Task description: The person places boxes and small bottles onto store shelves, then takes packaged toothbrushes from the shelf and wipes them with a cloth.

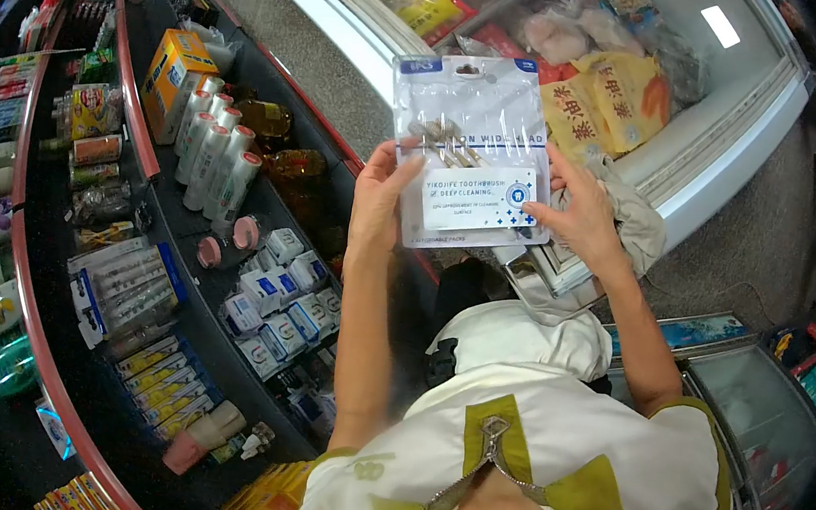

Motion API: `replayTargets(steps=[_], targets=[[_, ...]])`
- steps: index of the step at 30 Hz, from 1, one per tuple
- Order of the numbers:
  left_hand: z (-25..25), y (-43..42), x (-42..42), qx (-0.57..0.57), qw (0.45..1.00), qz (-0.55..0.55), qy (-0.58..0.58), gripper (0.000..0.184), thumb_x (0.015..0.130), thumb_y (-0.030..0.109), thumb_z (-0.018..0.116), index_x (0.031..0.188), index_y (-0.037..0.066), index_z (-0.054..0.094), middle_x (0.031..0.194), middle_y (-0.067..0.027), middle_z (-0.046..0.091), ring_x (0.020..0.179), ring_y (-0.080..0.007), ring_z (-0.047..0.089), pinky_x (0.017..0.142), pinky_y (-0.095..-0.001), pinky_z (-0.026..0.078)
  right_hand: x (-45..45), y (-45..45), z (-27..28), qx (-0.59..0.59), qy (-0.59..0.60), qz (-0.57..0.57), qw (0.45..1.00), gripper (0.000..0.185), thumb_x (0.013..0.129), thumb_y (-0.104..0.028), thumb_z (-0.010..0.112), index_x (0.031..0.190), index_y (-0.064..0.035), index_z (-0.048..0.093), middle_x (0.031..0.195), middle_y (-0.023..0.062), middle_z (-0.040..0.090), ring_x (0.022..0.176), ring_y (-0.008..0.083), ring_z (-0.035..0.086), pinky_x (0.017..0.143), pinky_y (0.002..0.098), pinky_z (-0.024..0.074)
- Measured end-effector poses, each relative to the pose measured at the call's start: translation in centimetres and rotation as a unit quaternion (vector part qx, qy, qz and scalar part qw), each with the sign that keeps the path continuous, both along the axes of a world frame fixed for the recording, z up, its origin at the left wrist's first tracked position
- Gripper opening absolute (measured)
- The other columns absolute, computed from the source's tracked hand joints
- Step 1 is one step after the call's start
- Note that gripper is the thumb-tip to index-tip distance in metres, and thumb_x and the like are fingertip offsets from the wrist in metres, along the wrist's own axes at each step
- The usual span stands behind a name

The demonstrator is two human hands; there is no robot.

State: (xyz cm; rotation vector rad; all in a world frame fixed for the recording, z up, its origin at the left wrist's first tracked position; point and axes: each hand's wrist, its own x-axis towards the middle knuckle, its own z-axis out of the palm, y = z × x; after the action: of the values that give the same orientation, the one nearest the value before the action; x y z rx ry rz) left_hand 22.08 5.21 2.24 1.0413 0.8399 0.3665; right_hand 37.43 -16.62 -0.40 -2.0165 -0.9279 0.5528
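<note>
A clear and white toothbrush pack is held upright in front of me, its printed label facing up at me. Through the clear plastic, some brownish toothbrush heads show behind the lettering. My left hand grips the pack's left edge, thumb on the front. On the opposite edge, my right hand pinches it with the thumb over the label's blue round mark. The fingers behind the pack are mostly hidden. Just beyond the pack is an open-topped freezer containing yellow food bags.
To the left run dark store shelves with a red edge rail. They carry white bottles, an orange box, small blue-and-white packs and yellow boxes. A second glass-topped case stands at the right.
</note>
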Motion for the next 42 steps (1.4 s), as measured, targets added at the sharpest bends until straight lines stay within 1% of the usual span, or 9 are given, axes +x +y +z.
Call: replayTargets(steps=[3,6,15,19,26,29,33,36,42], targets=[[5.4,-2.6,0.6,0.097,0.994,-0.020,-0.036,0.025,0.085,0.006,0.066,0.109,0.002,0.060,0.103,-0.0048,0.062,0.091,-0.0096,0.056,0.080,-0.0253,0.046,0.3,-0.1,0.4,0.051,0.051,0.010,0.997,0.081,0.069,-0.026,0.078,0.138,-0.0034,0.043,0.105,0.0125,0.063,0.086,0.0237,0.059,0.082,0.0359,0.0441],[7.8,-4.4,0.9,0.396,0.915,-0.076,0.025,0.024,0.086,0.008,0.065,0.109,0.002,0.060,0.096,-0.0017,0.060,0.083,-0.0074,0.052,0.073,-0.0226,0.044,0.2,0.0,0.4,0.090,0.082,0.024,0.992,0.076,0.072,-0.021,0.076,0.138,-0.0028,0.043,0.111,0.0133,0.064,0.087,0.0223,0.060,0.082,0.0343,0.0462],[10.3,-5.2,1.6,0.379,0.923,-0.009,0.072,0.013,0.090,0.012,0.061,0.098,0.001,0.060,0.072,0.0010,0.048,0.064,-0.0058,0.040,0.056,-0.0224,0.035,-1.3,1.0,1.7,0.135,0.215,0.022,0.967,0.067,0.079,-0.018,0.071,0.138,-0.0041,0.043,0.122,0.0144,0.060,0.100,0.0244,0.059,0.091,0.0355,0.0451],[12.8,-6.6,0.8,0.540,0.829,-0.028,0.139,0.010,0.093,0.011,0.058,0.093,0.001,0.060,0.070,0.0007,0.048,0.063,-0.0057,0.040,0.055,-0.0226,0.035,-1.9,2.0,3.7,0.125,0.254,0.027,0.959,0.068,0.081,-0.021,0.070,0.140,-0.0054,0.039,0.125,0.0157,0.057,0.108,0.0269,0.056,0.093,0.0380,0.0447],[12.0,-5.0,0.7,0.523,0.843,-0.042,0.121,0.011,0.091,0.012,0.058,0.096,0.002,0.060,0.079,-0.0072,0.058,0.067,-0.0142,0.055,0.060,-0.0293,0.044,-1.6,3.1,-0.2,0.186,0.278,-0.041,0.942,0.062,0.088,-0.016,0.061,0.142,-0.0044,0.033,0.137,0.0125,0.044,0.124,0.0243,0.044,0.101,0.0349,0.0383],[10.4,-5.7,1.0,0.495,0.866,-0.062,-0.004,0.013,0.088,0.009,0.057,0.097,0.001,0.055,0.088,-0.0178,0.055,0.082,-0.0342,0.058,0.072,-0.0375,0.048,0.5,3.0,-0.2,0.164,0.242,-0.054,0.955,0.058,0.095,-0.027,0.052,0.146,-0.0095,0.030,0.139,0.0109,0.041,0.127,0.0230,0.040,0.106,0.0378,0.0325],[9.6,-7.1,1.7,0.480,0.875,-0.013,-0.067,0.012,0.088,0.009,0.058,0.092,0.000,0.051,0.089,-0.0169,0.052,0.083,-0.0367,0.056,0.071,-0.0400,0.047,3.7,3.7,-2.4,0.258,0.463,-0.161,0.833,0.053,0.098,-0.039,0.050,0.137,-0.0055,0.041,0.135,0.0075,0.046,0.126,0.0202,0.041,0.107,0.0329,0.0291],[8.9,-7.6,0.4,0.458,0.885,-0.011,-0.085,0.014,0.087,0.010,0.059,0.094,0.000,0.052,0.092,-0.0154,0.052,0.083,-0.0351,0.056,0.070,-0.0401,0.047,3.8,3.5,-1.1,0.279,0.469,-0.208,0.812,0.047,0.099,-0.036,0.048,0.133,-0.0043,0.044,0.132,0.0069,0.050,0.123,0.0184,0.043,0.104,0.0318,0.0329],[10.1,-6.7,-2.6,0.322,0.944,-0.047,-0.057,0.036,0.083,0.014,0.065,0.118,0.006,0.058,0.101,-0.0121,0.056,0.088,-0.0261,0.060,0.080,-0.0363,0.049,2.9,4.7,1.8,0.291,0.370,-0.153,0.869,0.041,0.097,-0.023,0.053,0.130,0.0002,0.048,0.130,0.0114,0.051,0.114,0.0195,0.051,0.096,0.0323,0.0430]])
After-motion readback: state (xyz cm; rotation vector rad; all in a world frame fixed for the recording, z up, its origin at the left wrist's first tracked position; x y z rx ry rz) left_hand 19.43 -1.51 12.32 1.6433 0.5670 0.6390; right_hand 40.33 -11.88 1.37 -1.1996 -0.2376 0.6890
